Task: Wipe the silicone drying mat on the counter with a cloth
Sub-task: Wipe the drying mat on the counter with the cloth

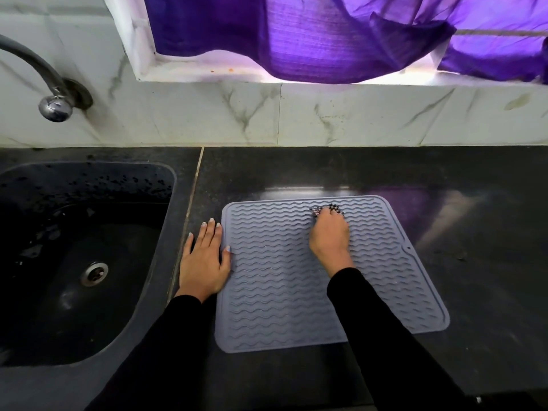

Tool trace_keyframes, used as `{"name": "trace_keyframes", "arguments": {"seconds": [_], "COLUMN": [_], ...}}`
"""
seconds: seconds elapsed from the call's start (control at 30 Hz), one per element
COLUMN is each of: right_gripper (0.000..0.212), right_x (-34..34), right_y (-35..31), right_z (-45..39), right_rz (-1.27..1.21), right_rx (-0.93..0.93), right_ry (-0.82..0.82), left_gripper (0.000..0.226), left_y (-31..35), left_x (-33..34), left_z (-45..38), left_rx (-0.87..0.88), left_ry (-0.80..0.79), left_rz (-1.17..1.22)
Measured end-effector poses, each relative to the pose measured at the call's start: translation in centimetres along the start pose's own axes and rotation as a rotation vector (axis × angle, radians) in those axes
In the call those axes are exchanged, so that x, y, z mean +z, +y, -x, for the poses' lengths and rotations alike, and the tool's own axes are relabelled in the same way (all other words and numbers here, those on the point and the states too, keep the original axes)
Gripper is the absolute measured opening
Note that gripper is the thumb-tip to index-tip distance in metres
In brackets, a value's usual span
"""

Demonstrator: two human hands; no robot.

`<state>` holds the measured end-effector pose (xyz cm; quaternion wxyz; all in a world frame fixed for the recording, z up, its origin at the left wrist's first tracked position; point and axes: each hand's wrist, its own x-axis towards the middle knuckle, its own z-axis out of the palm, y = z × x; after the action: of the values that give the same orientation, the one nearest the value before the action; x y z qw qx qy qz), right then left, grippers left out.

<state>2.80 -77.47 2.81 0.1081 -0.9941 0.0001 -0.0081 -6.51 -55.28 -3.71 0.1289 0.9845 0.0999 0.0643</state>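
Now left hand (204, 262) lies flat at the mat's (296, 307) edge; right hand (329, 232) bunches a cloth (327, 209) on it.

I see black stone counter (370, 170), glossy, seam near sink (74, 262) sunk into its left part. Grey ribbed silicone mat (281, 292) lies flat on it. My left hand (204, 262) rests flat on counter, thumb touching mat's left edge.

Daylight enters through the purple curtain (326, 34), tinting the sill violet. Glare streaks the dark counter (444, 179). Sink (166, 185) dim. Wide-angle bending at edges; focus sharp.
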Motion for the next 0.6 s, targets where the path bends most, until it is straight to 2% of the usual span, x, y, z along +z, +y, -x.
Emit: {"name": "trace_keyframes", "arguments": {"seconds": [0.27, 0.33, 0.4, 0.43, 0.5, 0.57, 0.6], "right_gripper": [0.026, 0.028, 0.027, 0.026, 0.026, 0.030, 0.033], "right_x": [0.4, 0.2, -0.4, -0.7, -1.6, -2.0, -1.9], "right_y": [-6.9, -7.2, -6.7, -6.2, -4.9, -3.3, -2.6], "right_z": [2.1, 1.9, 1.4, 1.2, 0.6, 0.1, -0.2], "right_rz": [-0.159, -0.340, -0.639, -0.759, -0.849, -0.744, -0.655], "right_rx": [-0.200, -0.206, -0.106, -0.033, 0.087, 0.157, 0.168], "right_ry": [-0.096, -0.183, -0.274, -0.251, -0.067, 0.133, 0.181], "left_gripper": [0.083, 0.084, 0.085, 0.086, 0.087, 0.085, 0.084], "left_y": [0.1, 0.0, -0.1, -0.1, 0.0, 0.1, 0.1], "left_x": [-0.4, -0.4, -0.5, -0.5, -0.6, -0.6, -0.6], "left_z": [0.1, 0.1, 0.1, 0.0, 0.0, 0.0, 0.0], "left_rx": [-0.003, 0.002, 0.000, -0.007, -0.035, -0.035, -0.026], "left_ry": [-0.036, -0.040, -0.048, -0.051, -0.042, -0.027, -0.020], "left_rz": [-0.031, -0.027, -0.007, 0.015, 0.070, 0.067, 0.048]}}
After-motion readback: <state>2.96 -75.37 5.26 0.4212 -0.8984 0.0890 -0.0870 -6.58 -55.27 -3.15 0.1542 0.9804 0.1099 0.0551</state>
